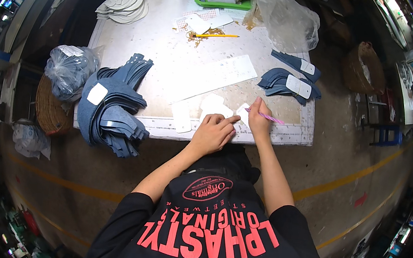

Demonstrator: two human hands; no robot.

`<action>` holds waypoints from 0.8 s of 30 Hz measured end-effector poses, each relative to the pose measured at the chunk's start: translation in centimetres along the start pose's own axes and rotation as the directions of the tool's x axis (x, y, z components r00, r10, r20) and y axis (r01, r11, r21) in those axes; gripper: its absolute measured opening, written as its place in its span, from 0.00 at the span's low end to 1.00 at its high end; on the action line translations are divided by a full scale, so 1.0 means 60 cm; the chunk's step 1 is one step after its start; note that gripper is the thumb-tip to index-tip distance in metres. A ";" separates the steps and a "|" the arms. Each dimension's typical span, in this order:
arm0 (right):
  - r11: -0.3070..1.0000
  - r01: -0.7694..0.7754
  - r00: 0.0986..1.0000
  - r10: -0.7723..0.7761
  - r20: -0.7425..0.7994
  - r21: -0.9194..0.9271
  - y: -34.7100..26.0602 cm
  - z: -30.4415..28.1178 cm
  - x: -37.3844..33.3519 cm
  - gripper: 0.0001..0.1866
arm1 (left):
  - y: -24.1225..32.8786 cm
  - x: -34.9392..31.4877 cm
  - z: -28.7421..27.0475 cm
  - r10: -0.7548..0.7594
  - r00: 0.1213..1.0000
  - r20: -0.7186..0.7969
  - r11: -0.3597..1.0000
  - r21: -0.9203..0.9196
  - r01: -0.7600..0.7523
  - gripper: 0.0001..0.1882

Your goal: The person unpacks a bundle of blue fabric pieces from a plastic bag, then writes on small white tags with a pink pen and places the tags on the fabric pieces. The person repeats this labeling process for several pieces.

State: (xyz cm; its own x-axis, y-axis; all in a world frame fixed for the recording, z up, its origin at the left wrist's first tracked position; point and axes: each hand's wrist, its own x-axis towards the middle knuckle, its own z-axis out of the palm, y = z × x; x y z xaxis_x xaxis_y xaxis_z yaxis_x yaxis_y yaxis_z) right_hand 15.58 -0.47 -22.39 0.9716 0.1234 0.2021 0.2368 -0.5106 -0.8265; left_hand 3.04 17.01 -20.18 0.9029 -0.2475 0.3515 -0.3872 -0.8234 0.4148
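Note:
My right hand (259, 117) is closed around a pink-and-white striped pen (276, 120), its shaft slanting out to the right. The pen's tip is hidden behind my fingers, over a small white card (242, 111) near the table's front edge. Flat on the table lies my left hand (215, 131), fingers stretched out and the fingertips reaching the card's left side. Just beyond it are white paper pieces (213, 104), partly covered by its fingers. A white slip (182, 119) rests farther left.
Stacked blue denim pieces (118, 96) overhang the table's left edge; smaller denim stacks (278, 82) sit at the right. A long white strip (222, 77) crosses the middle. Farther back are a yellow pencil (219, 36), rubber bands (194, 40), white pieces (124, 3), a green tray (220, 4) and clear plastic (292, 24).

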 end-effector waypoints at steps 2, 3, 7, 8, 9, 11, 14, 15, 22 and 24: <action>0.999 0.049 0.999 -0.049 0.018 -0.010 -0.001 -0.006 -0.005 0.21 | 0.000 0.000 0.000 -0.003 1.000 -0.005 1.000 0.004 0.003 0.08; 0.997 0.073 0.997 -0.072 0.026 -0.015 0.000 -0.010 -0.008 0.21 | 0.000 0.001 0.001 0.000 1.000 -0.016 1.000 -0.002 0.000 0.07; 0.993 0.119 0.992 -0.119 0.036 0.020 0.005 -0.018 -0.022 0.20 | 0.001 0.002 0.001 0.000 1.000 -0.027 1.000 -0.001 0.000 0.07; 0.994 0.100 0.994 -0.102 0.043 0.035 0.006 -0.019 -0.024 0.20 | 0.001 0.003 0.001 -0.001 1.000 -0.030 1.000 -0.004 0.001 0.07; 0.997 0.062 0.996 -0.064 0.057 0.049 0.005 -0.019 -0.026 0.20 | 0.002 0.002 0.000 -0.002 0.999 -0.034 1.000 -0.012 0.002 0.07; 0.994 0.107 0.990 -0.109 0.084 0.027 0.004 -0.019 -0.027 0.19 | 0.001 0.002 -0.001 -0.001 1.000 -0.020 1.000 0.001 0.001 0.08; 0.994 0.110 0.989 -0.109 0.104 -0.009 0.002 -0.021 -0.025 0.18 | 0.001 0.003 0.000 -0.004 1.000 -0.018 1.000 0.008 0.005 0.13; 0.994 0.107 0.989 -0.104 0.106 -0.020 0.002 -0.021 -0.024 0.18 | 0.001 0.004 0.000 -0.003 1.000 -0.030 1.000 0.007 0.003 0.15; 0.993 0.115 0.990 -0.115 0.079 0.007 0.007 -0.016 -0.023 0.22 | 0.000 0.003 -0.001 -0.002 1.000 -0.011 1.000 0.021 0.002 0.18; 0.996 0.094 0.991 -0.093 0.098 -0.003 0.009 -0.018 -0.022 0.19 | -0.001 0.002 -0.001 0.015 1.000 -0.015 1.000 0.012 -0.015 0.18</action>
State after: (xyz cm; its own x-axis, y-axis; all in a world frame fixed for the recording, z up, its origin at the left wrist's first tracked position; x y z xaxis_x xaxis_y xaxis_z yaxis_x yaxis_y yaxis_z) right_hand 14.41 -1.83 -22.52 0.9406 0.2537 0.2257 0.3272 -0.4994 -0.8022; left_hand 3.18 17.08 -20.11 0.8940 -0.2522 0.3703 -0.3983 -0.8259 0.3990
